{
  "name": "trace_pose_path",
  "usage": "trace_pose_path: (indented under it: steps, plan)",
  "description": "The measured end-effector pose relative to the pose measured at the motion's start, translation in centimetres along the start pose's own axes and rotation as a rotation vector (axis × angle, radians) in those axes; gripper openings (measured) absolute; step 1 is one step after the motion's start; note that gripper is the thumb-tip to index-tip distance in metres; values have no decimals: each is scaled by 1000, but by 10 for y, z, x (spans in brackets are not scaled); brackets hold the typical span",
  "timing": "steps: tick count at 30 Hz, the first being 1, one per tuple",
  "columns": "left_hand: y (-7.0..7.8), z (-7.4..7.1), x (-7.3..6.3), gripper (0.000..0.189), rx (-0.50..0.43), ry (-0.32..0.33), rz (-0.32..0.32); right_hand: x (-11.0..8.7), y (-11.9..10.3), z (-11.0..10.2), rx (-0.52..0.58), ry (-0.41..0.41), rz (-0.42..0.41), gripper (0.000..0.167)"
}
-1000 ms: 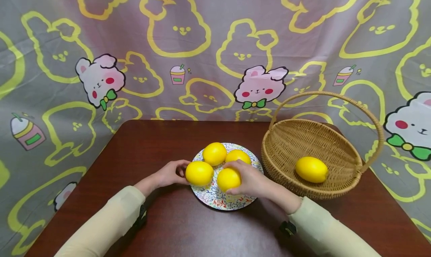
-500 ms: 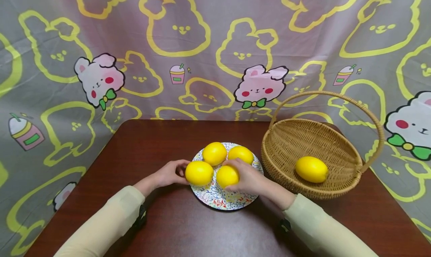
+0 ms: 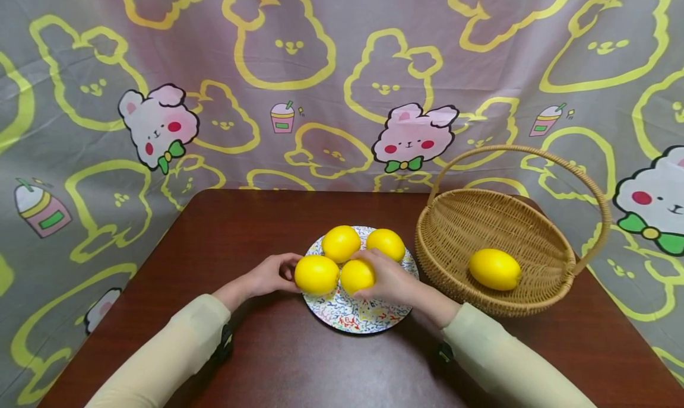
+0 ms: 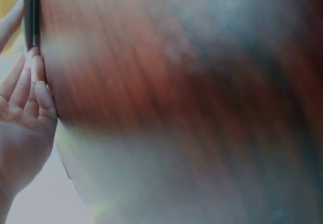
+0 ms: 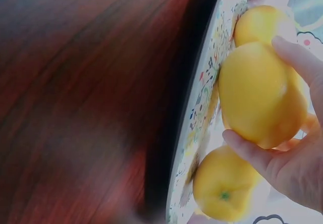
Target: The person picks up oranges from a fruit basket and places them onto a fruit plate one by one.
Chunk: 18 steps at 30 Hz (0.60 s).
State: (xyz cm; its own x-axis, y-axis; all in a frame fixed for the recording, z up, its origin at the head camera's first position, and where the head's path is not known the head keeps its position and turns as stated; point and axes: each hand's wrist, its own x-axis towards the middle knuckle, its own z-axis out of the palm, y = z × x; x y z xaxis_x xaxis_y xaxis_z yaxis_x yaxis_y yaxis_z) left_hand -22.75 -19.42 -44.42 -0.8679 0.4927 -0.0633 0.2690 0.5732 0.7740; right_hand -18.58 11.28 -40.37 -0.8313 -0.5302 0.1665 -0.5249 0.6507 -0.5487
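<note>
A round patterned plate (image 3: 342,319) lies on the dark wooden table with several yellow lemons on it. My right hand (image 3: 392,280) grips the front-right lemon (image 3: 357,277), thumb and fingers around it; in the right wrist view that lemon (image 5: 260,93) sits between two others. At the plate's left rim, my left hand (image 3: 272,275) curls thumb and fingers against the front-left lemon (image 3: 316,275). The left wrist view has the fingers of the left hand (image 4: 30,103) at the rim. Behind them rest a back-left lemon (image 3: 341,243) and a back-right lemon (image 3: 386,244).
To the plate's right stands a wicker basket (image 3: 454,218) with a tall arched handle and one lemon (image 3: 494,269) inside. A cloth (image 3: 331,111) printed with cartoon rabbits hangs behind the table (image 3: 240,218).
My right hand has shifted left with its lemon, up to the front-left lemon. The back-right lemon has moved slightly right and is less covered by the hand. My left hand has stayed put.
</note>
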Motion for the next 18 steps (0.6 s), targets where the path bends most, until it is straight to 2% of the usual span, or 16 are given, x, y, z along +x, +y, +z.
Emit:
trace_pose_path:
  steps: [4,11,18]
  plan:
    - [0,0,0,66,-3,-3,-9,2,0,-1,-16,-9,14,71]
    - [1,0,0,66,7,3,-20,3,-4,-6,-106,-11,74,69]
    - [1,0,0,67,3,2,-17,3,-7,-9,-129,-12,87,69]
